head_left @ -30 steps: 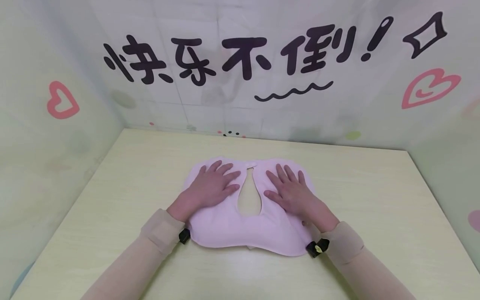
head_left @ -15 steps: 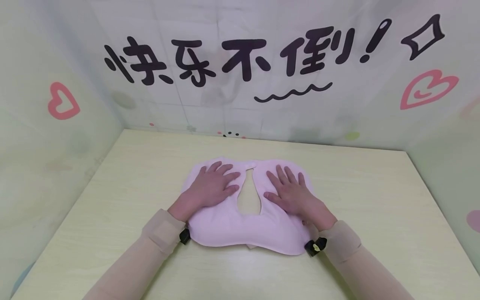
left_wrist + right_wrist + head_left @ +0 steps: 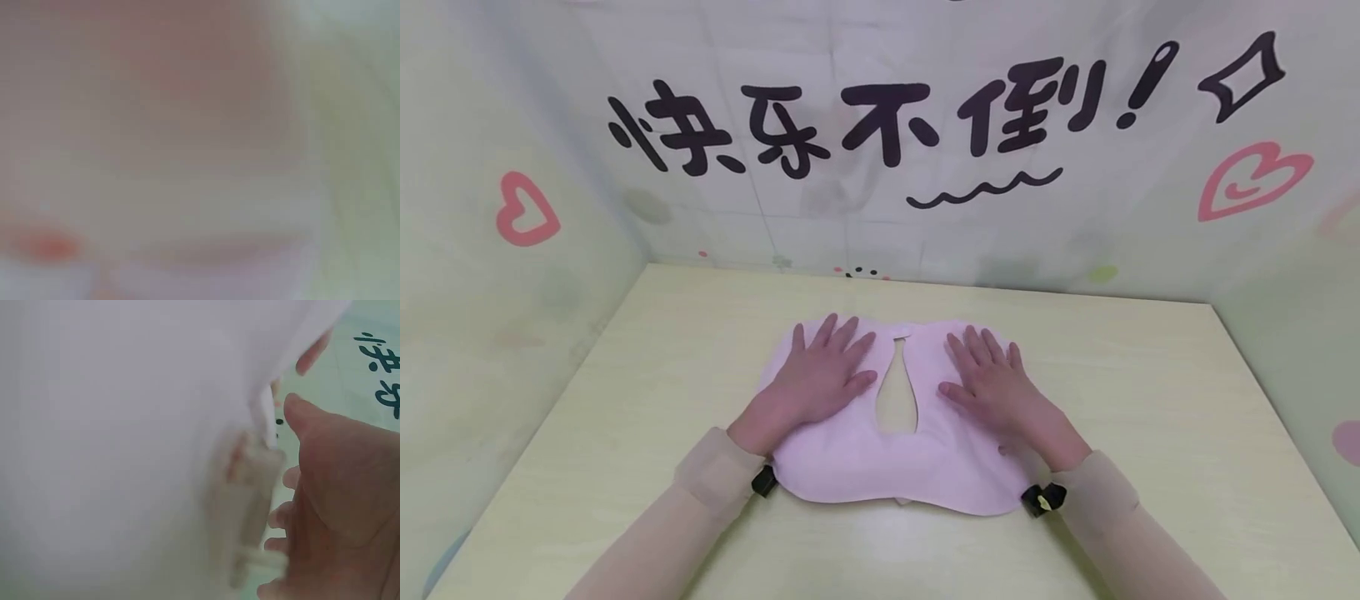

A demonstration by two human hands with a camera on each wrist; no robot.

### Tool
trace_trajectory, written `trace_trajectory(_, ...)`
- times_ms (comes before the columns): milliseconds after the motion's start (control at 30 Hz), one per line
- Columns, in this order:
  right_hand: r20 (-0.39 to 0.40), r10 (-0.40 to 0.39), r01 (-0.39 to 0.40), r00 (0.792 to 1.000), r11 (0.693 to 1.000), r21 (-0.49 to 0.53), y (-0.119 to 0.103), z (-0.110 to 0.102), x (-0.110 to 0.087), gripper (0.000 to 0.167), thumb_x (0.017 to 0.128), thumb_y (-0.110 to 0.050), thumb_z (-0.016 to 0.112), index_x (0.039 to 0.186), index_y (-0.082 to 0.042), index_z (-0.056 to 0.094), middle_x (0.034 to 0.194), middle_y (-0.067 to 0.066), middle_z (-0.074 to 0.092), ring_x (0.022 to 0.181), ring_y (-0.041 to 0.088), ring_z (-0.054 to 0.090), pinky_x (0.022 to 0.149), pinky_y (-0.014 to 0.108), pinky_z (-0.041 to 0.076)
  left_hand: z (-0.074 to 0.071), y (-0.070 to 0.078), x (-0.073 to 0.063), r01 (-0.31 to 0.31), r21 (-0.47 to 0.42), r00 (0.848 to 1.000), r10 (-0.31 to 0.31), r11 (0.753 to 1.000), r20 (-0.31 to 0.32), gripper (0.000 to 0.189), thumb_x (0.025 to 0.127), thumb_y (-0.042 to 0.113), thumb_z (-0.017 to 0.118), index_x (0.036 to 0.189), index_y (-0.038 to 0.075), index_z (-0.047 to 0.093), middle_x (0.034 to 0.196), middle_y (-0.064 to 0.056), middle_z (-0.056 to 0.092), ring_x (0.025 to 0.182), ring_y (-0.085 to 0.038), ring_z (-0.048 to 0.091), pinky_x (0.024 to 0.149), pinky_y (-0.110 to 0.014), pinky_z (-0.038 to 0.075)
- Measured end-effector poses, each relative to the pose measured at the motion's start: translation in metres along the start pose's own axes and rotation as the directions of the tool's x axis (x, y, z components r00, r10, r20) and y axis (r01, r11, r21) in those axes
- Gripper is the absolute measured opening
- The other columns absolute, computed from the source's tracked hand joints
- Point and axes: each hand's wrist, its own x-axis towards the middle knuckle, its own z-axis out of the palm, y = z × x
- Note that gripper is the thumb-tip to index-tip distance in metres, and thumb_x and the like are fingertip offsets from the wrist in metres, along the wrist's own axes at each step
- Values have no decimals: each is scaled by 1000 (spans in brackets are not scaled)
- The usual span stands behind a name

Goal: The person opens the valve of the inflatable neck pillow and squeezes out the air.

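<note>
A pink U-shaped neck pillow point(image 3: 880, 471) lies on the table in the head view, its two ends meeting at the far side round a teardrop-shaped hole. My left hand point(image 3: 812, 379) rests on its left arm, fingers spread and pointing away. Over on the right arm rests my right hand point(image 3: 1003, 392), with fairly straight fingers. Neither hand grips the fabric. In the right wrist view the pillow point(image 3: 125, 425) fills most of the picture, and a blurred pale fitting point(image 3: 244, 506) shows at its edge beside the right hand point(image 3: 344, 506). The left wrist view is too blurred to read.
The pale wooden table point(image 3: 625, 400) reaches a printed cloth backdrop point(image 3: 880, 225) at the back, with cloth sides left and right. A small dark wrist camera point(image 3: 764, 481) sits under the left wrist, and another wrist camera point(image 3: 1043, 499) under the right.
Both hands have shifted slightly outward on the pillow, and the left fingers look straighter. The hole between the pillow's arms appears slightly narrower. The head view has tilted up a little.
</note>
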Motion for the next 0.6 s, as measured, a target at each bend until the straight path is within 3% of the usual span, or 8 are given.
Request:
trace_trajectory(200,-83,-3,1,997,1000,-19,-2,-13,-14,81,105,-48,52,164,-4,17,168,26,7,154,47,3,115,74,4,-12,2,-14,-63,36,986,68,997,-155,63,107,49,45,161,16,37,169,-14,21,156,-40,5,116,-73,3)
trace_trajectory(300,-83,-29,27,996,999,-28,-7,-13,-20,82,104,-49,53,164,-5,17,169,25,6,154,46,2,115,73,3,-11,4,-20,-103,35,978,108,994,-180,62,107,48,47,160,15,39,168,-15,23,156,-40,5,115,-73,4)
trace_trajectory(600,-69,-112,108,991,992,-70,-25,3,-29,77,104,-50,53,162,-5,29,167,25,16,154,46,10,116,73,8,6,5,-31,-170,3,983,170,985,-66,63,109,50,40,161,14,37,169,-16,18,156,-37,1,121,-64,2)
